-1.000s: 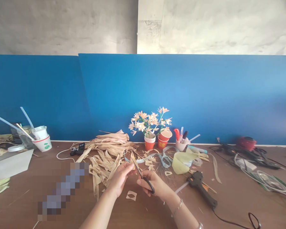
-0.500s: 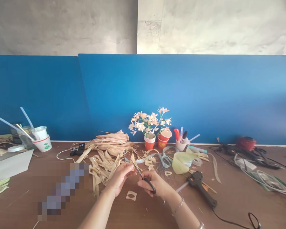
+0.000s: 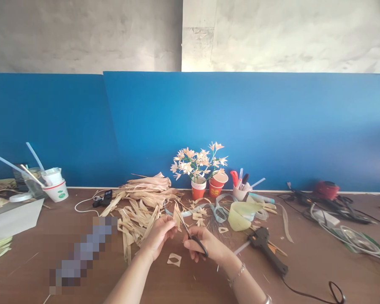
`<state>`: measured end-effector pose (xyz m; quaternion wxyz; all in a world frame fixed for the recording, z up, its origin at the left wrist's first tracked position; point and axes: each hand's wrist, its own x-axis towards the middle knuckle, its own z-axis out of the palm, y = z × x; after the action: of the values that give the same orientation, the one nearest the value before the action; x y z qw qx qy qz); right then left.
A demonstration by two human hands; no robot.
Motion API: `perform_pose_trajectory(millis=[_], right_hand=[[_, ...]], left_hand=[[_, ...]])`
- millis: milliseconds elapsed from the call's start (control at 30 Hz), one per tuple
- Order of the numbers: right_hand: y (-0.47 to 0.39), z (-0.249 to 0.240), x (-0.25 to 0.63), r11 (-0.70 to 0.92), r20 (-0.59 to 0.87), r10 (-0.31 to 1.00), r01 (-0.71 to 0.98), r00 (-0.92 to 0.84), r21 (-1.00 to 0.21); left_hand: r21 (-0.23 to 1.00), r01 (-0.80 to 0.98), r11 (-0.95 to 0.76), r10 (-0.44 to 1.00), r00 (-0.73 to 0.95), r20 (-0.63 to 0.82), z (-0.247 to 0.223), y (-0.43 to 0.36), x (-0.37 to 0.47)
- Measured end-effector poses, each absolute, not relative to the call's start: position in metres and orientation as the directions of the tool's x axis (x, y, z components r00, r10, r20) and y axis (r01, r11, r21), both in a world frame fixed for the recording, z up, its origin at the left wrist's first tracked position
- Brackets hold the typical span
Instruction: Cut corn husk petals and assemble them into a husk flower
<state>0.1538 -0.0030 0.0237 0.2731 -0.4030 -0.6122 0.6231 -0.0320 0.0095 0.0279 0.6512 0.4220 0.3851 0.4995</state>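
Between the thumb and fingers of my left hand (image 3: 161,234) a small piece of dried corn husk (image 3: 177,214) is pinched, its pointed tip up. My right hand (image 3: 205,244) is wrapped round the dark handles of a pair of scissors (image 3: 194,240). The blades lean up and left, right beside the husk piece; whether they touch it I cannot tell. On the table below the hands lies a husk scrap (image 3: 174,259) with an oval hole. Loose dried husks (image 3: 139,219) are heaped just beyond my left hand.
Pale husk flowers (image 3: 198,160) stand in red paper cups (image 3: 199,192) at the back. A black glue gun (image 3: 267,251) with its cord lies right of my right arm. Yellow-green ribbon (image 3: 240,216) lies behind it. White cups (image 3: 56,190) stand far left; cables (image 3: 345,236) tangle at right.
The scissor blades have swung slightly right and the husk piece shows more clearly beside them. Both hands stay in nearly the same place.
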Motion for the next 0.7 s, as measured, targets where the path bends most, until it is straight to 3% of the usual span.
perform_pose_trajectory(millis=[700], right_hand=[[-0.002, 0.019, 0.149, -0.071, -0.168, 0.844, 0.204, -0.510, -0.976]], left_hand=[[0.937, -0.327, 0.123, 0.984, 0.165, -0.071, 0.026, 0.011, -0.030]])
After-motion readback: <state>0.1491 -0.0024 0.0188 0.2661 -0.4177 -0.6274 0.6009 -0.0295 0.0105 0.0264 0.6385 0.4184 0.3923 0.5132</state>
